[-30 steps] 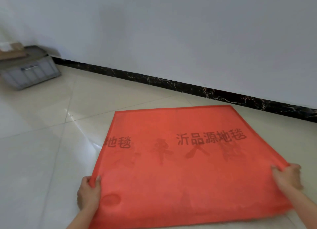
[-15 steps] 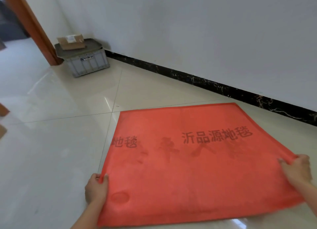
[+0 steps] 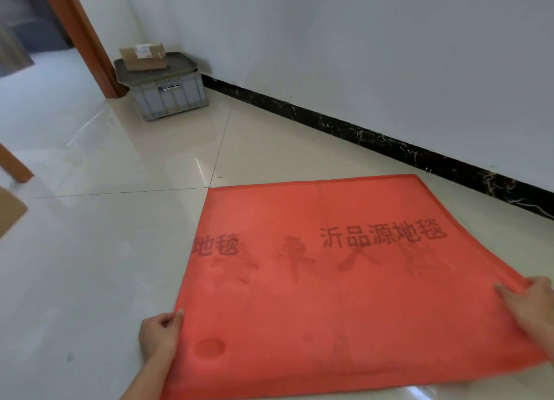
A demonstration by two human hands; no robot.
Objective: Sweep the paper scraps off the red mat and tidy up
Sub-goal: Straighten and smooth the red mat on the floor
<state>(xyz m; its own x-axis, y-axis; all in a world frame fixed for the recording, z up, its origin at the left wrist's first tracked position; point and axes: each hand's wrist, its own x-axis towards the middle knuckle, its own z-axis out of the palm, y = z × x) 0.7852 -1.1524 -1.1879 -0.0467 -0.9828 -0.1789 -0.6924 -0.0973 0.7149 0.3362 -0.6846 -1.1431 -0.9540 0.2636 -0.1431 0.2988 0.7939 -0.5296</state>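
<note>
The red mat [image 3: 338,282] is spread over the glossy tiled floor, its dark printed characters showing faintly through. My left hand [image 3: 159,335] grips its left edge near the front corner, thumb on top. My right hand [image 3: 530,308] grips the right edge, fingers curled over the mat. The near edge of the mat is lifted off the floor, the far edge lies down near the wall. No paper scraps show on the mat.
A grey plastic crate [image 3: 169,92] with a lid and a cardboard box [image 3: 144,56] on it stands in the corner by an orange door frame [image 3: 84,37]. A black skirting [image 3: 374,142] runs along the white wall. A wooden leg [image 3: 15,167] stands at left.
The view has swung left, bringing the crate and door frame further into view. Both hands keep hold of the mat's edges.
</note>
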